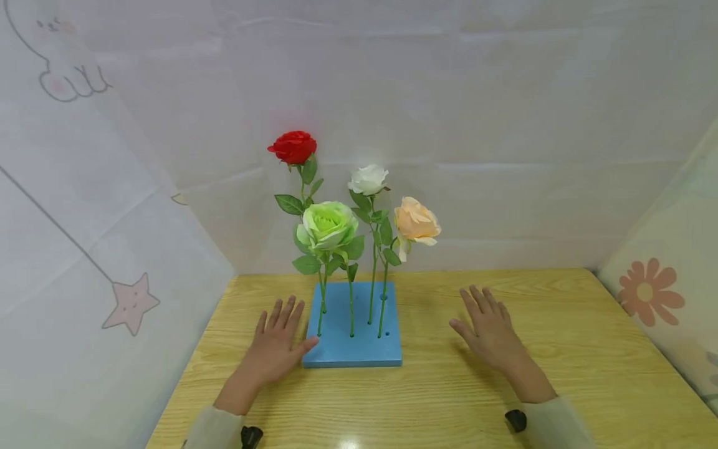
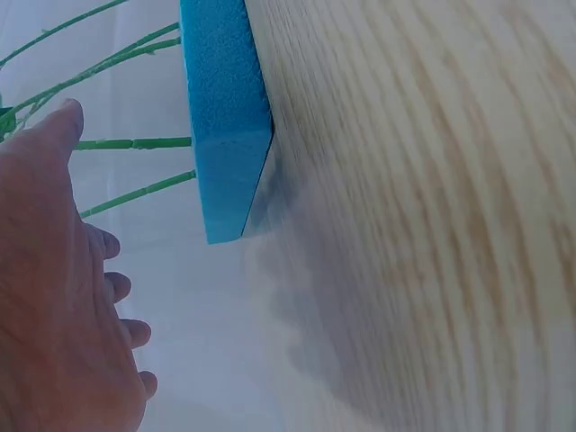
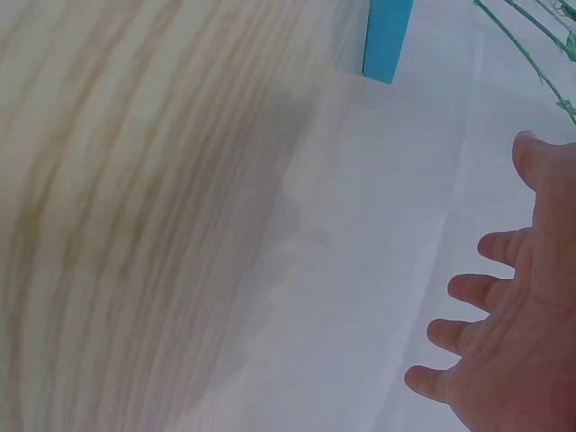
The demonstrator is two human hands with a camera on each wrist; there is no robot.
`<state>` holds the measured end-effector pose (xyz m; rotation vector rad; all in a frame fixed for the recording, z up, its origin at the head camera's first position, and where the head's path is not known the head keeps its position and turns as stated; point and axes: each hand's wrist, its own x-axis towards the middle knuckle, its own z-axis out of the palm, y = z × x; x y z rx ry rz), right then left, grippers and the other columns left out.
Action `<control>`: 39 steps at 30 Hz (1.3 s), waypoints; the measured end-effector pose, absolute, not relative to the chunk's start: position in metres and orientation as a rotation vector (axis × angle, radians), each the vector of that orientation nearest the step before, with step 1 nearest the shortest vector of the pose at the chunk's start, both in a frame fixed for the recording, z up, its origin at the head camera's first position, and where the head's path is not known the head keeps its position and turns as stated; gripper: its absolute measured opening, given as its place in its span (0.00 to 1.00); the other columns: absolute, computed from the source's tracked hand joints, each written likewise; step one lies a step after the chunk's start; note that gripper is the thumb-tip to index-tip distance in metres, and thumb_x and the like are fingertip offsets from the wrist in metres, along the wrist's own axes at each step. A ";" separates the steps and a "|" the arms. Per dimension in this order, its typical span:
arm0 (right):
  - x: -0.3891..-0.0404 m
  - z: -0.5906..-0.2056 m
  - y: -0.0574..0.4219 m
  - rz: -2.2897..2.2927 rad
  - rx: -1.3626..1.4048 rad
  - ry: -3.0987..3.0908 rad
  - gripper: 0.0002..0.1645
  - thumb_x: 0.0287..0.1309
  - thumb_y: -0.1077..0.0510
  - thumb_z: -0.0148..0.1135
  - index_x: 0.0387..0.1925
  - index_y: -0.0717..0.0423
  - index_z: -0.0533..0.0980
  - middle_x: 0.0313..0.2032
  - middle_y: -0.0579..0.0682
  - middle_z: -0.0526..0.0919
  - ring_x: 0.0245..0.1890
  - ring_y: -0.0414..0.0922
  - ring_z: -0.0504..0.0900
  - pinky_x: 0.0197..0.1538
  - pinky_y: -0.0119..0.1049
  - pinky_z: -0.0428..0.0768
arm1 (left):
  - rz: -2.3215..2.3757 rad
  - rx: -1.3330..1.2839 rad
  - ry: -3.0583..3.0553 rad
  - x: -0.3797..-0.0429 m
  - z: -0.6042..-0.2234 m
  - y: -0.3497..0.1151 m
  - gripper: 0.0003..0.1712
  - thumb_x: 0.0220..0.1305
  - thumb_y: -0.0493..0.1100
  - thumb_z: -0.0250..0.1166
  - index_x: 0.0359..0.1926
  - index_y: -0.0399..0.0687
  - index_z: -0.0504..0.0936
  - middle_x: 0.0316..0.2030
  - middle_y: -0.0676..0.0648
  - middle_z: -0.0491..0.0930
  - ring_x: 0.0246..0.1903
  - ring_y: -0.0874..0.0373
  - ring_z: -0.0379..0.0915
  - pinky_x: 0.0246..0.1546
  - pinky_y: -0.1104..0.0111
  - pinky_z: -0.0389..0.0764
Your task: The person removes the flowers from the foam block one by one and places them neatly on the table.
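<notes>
A blue block (image 1: 359, 352) with small holes in its top lies on the table. Artificial roses stand in it by their green stems: a red rose (image 1: 294, 148) at the back left, a light green rose (image 1: 328, 226) in front, a white rose (image 1: 369, 180) and a peach rose (image 1: 417, 221) to the right. My left hand (image 1: 273, 349) hovers palm down at the block's left side, fingers spread, its thumb overlapping the block's edge in the head view. Well to the right of the block, my right hand (image 1: 492, 337) hangs over the wood with straight fingers. Both hold nothing.
The wooden table (image 1: 449, 399) shows light grain, and the hands cast shadows on it. A pale cloth backdrop (image 1: 505, 137) rises behind, with side cloths bearing a pink star (image 1: 131, 304) and a flower print (image 1: 650, 292). Dark wrist devices (image 1: 515, 420) sit by the sleeves.
</notes>
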<state>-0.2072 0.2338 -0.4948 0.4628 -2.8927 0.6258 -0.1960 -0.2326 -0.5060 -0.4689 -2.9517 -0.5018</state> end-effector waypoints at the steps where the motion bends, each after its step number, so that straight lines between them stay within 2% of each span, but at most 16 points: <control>1: -0.207 -0.494 0.233 0.632 0.463 -2.891 0.47 0.75 0.35 0.48 0.80 0.58 0.49 0.78 0.66 0.48 0.78 0.68 0.41 0.70 0.74 0.44 | -0.504 -0.473 -2.949 -0.196 -0.506 -0.232 0.51 0.72 0.71 0.51 0.82 0.49 0.47 0.81 0.42 0.41 0.78 0.36 0.35 0.72 0.35 0.38; 7: -0.209 -0.493 0.225 0.696 0.477 -2.857 0.45 0.76 0.37 0.48 0.79 0.61 0.52 0.77 0.67 0.51 0.77 0.69 0.44 0.70 0.73 0.46 | -0.496 -0.530 -2.902 -0.196 -0.509 -0.227 0.50 0.72 0.70 0.53 0.82 0.48 0.48 0.80 0.39 0.45 0.77 0.34 0.39 0.70 0.33 0.43; 12: -0.211 -0.490 0.214 0.794 0.512 -2.799 0.42 0.78 0.41 0.49 0.77 0.64 0.55 0.75 0.69 0.54 0.75 0.70 0.49 0.70 0.71 0.52 | -0.503 -0.541 -2.911 -0.195 -0.513 -0.224 0.51 0.72 0.70 0.52 0.81 0.47 0.49 0.80 0.38 0.47 0.77 0.33 0.41 0.70 0.32 0.44; 17: -0.211 -0.486 0.205 0.880 0.509 -2.766 0.40 0.78 0.42 0.49 0.77 0.63 0.56 0.74 0.67 0.57 0.74 0.68 0.55 0.68 0.69 0.59 | -0.474 -0.528 -2.973 -0.197 -0.518 -0.221 0.53 0.72 0.74 0.47 0.81 0.46 0.48 0.81 0.42 0.43 0.78 0.37 0.37 0.72 0.36 0.41; 29: -0.212 -0.489 0.187 1.108 0.518 -2.701 0.36 0.79 0.45 0.49 0.77 0.60 0.57 0.74 0.64 0.59 0.72 0.66 0.60 0.66 0.68 0.65 | -0.494 -0.504 -3.017 -0.195 -0.525 -0.217 0.55 0.69 0.74 0.52 0.81 0.46 0.47 0.80 0.40 0.44 0.78 0.36 0.40 0.72 0.34 0.44; 39: -0.215 -0.488 0.173 1.163 0.544 -2.618 0.33 0.77 0.49 0.53 0.74 0.60 0.62 0.69 0.63 0.66 0.64 0.61 0.71 0.60 0.61 0.75 | -0.481 -0.492 -3.081 -0.197 -0.529 -0.214 0.56 0.69 0.77 0.46 0.82 0.45 0.46 0.81 0.42 0.42 0.78 0.37 0.39 0.72 0.35 0.43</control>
